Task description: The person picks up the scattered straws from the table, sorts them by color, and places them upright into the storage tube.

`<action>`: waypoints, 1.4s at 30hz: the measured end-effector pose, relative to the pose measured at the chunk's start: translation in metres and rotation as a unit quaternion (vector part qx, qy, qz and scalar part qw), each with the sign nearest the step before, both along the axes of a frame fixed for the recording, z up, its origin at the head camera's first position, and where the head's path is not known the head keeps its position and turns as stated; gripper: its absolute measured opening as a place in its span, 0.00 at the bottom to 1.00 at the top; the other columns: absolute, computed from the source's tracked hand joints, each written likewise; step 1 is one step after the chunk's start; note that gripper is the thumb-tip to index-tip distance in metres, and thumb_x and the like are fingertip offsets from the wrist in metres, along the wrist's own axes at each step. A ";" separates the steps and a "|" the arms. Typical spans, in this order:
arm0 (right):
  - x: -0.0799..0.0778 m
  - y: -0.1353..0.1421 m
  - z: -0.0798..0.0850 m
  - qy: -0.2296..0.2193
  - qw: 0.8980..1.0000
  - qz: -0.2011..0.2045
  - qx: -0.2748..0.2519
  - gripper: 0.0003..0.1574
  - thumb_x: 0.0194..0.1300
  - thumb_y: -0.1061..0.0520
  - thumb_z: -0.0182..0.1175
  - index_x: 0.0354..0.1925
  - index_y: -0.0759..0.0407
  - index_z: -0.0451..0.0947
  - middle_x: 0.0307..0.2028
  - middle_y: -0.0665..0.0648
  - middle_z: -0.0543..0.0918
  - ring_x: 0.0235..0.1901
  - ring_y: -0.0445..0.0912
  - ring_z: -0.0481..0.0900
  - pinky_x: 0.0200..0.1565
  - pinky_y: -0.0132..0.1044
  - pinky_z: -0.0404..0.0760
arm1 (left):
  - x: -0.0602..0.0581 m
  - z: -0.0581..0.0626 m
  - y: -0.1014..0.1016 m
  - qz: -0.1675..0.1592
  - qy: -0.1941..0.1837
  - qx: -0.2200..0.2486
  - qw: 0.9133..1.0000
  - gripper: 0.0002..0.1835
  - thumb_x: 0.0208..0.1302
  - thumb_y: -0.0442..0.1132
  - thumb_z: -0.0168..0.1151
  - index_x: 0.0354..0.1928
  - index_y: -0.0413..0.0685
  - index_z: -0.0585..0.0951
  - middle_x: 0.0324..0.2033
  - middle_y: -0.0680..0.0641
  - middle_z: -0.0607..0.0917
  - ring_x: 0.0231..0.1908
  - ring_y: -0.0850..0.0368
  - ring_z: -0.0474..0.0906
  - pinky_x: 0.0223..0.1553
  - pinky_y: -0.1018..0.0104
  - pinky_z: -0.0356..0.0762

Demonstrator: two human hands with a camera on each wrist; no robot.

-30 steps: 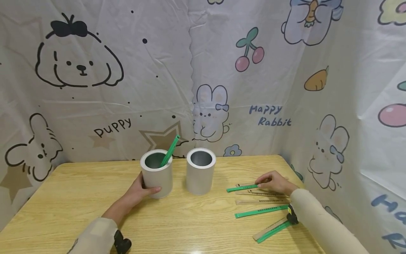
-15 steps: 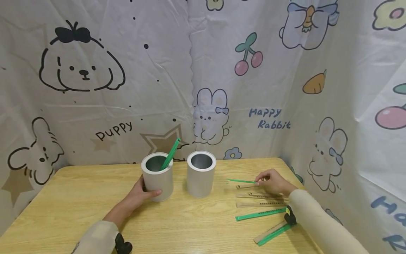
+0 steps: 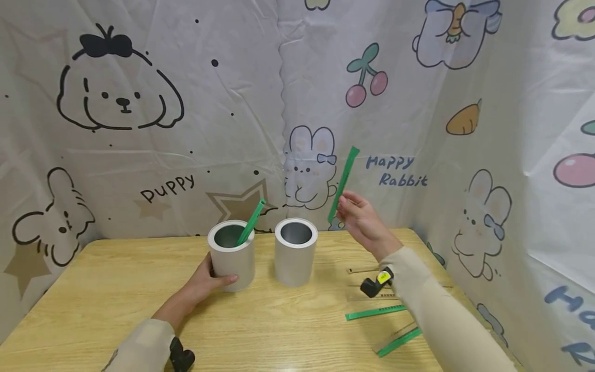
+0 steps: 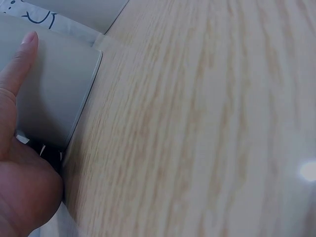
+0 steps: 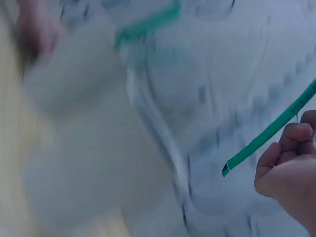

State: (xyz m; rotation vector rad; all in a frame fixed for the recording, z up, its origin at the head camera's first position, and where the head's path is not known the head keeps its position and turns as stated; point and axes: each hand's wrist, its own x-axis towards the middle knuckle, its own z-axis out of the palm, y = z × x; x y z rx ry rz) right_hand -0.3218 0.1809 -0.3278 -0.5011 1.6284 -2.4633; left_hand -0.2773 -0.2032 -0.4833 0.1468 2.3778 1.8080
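My right hand (image 3: 364,222) pinches a slim green paper-wrapped stick (image 3: 344,181), held tilted above the table's back edge. In the right wrist view the same stick (image 5: 276,126) slants upward from the fingertips. With its thumb across the front, my left hand (image 3: 204,281) grips a white cylindrical cup (image 3: 234,266); its other fingers are mostly hidden behind. Green wrapped material (image 3: 251,222) leans out of that cup's grey-lined mouth. To its right stands a second white cup (image 3: 294,263), apart from both hands. The left wrist view shows the thumb (image 4: 22,64) lying along the cup wall (image 4: 59,84).
Below my right forearm lie a green wrapped stick (image 3: 375,313), another green one (image 3: 398,342) and several brown ones (image 3: 362,269), partly covered by the sleeve. Printed cloth (image 3: 232,129) hangs behind the wooden table (image 3: 288,336) and along its right side.
My right hand has lifted the green stick off the table, carried it up and leftward, and turned it from nearly flat to steeply tilted. My left hand keeps its hold on the cup.
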 end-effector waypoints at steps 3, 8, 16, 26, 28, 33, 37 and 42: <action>0.006 -0.047 0.013 0.002 0.996 0.033 -0.078 0.10 0.68 0.56 0.62 0.33 0.42 0.87 0.31 0.42 0.86 0.32 0.38 0.74 0.47 0.33 0.69 | 0.000 0.000 -0.001 0.003 -0.001 0.000 1.000 0.57 0.62 0.43 0.73 0.80 0.44 0.42 0.78 0.35 0.54 0.77 0.34 0.51 0.78 0.36 0.48; 0.018 -0.119 0.016 0.001 0.987 0.093 -0.133 0.06 0.54 0.50 0.69 0.33 0.40 0.87 0.30 0.41 0.85 0.31 0.37 0.72 0.47 0.32 0.66 | 0.000 0.001 -0.001 0.007 0.002 0.005 1.000 0.56 0.62 0.43 0.73 0.80 0.44 0.43 0.78 0.35 0.55 0.77 0.35 0.52 0.78 0.38 0.48; 0.019 -0.193 -0.007 -0.003 0.998 0.041 -0.057 0.19 0.74 0.63 0.56 0.34 0.42 0.86 0.29 0.40 0.82 0.31 0.35 0.74 0.42 0.30 0.71 | -0.002 0.003 0.001 0.000 0.005 0.014 1.000 0.55 0.62 0.43 0.72 0.80 0.44 0.43 0.77 0.35 0.57 0.77 0.36 0.54 0.78 0.38 0.50; 0.010 -0.164 -0.013 0.049 0.981 -0.044 0.181 0.20 0.73 0.57 0.60 0.59 0.64 0.80 0.45 0.48 0.85 0.42 0.35 0.78 0.47 0.31 0.76 | -0.001 0.002 0.001 -0.001 0.003 0.007 1.000 0.55 0.63 0.43 0.72 0.80 0.45 0.43 0.78 0.35 0.56 0.77 0.35 0.53 0.77 0.38 0.51; 0.008 -0.146 -0.011 0.066 0.975 -0.047 0.206 0.20 0.72 0.57 0.60 0.57 0.65 0.80 0.45 0.49 0.86 0.42 0.36 0.78 0.48 0.33 0.78 | 0.000 0.002 0.000 0.002 0.002 0.005 1.000 0.56 0.62 0.43 0.72 0.80 0.45 0.43 0.78 0.35 0.55 0.77 0.35 0.52 0.78 0.38 0.50; 0.009 -0.087 -0.012 0.086 0.958 -0.025 0.271 0.21 0.73 0.57 0.59 0.58 0.69 0.78 0.51 0.59 0.85 0.48 0.46 0.80 0.58 0.45 0.79 | 0.000 0.002 0.000 0.001 -0.010 0.000 1.000 0.58 0.63 0.45 0.72 0.81 0.46 0.40 0.79 0.35 0.51 0.78 0.34 0.48 0.78 0.36 0.47; 0.015 -0.037 -0.021 0.102 0.935 -0.002 0.339 0.22 0.74 0.55 0.58 0.59 0.70 0.77 0.58 0.69 0.81 0.53 0.52 0.80 0.61 0.47 0.78 | -0.001 0.000 -0.001 -0.001 -0.012 0.001 1.000 0.58 0.63 0.45 0.72 0.81 0.47 0.40 0.79 0.35 0.51 0.78 0.34 0.48 0.78 0.36 0.47; 0.023 0.024 -0.040 0.108 0.904 0.009 0.414 0.24 0.75 0.51 0.58 0.60 0.67 0.78 0.60 0.66 0.81 0.57 0.50 0.79 0.64 0.51 0.77 | -0.001 0.000 0.000 0.000 -0.010 0.000 1.000 0.58 0.63 0.44 0.72 0.81 0.45 0.40 0.78 0.34 0.52 0.78 0.34 0.49 0.78 0.37 0.49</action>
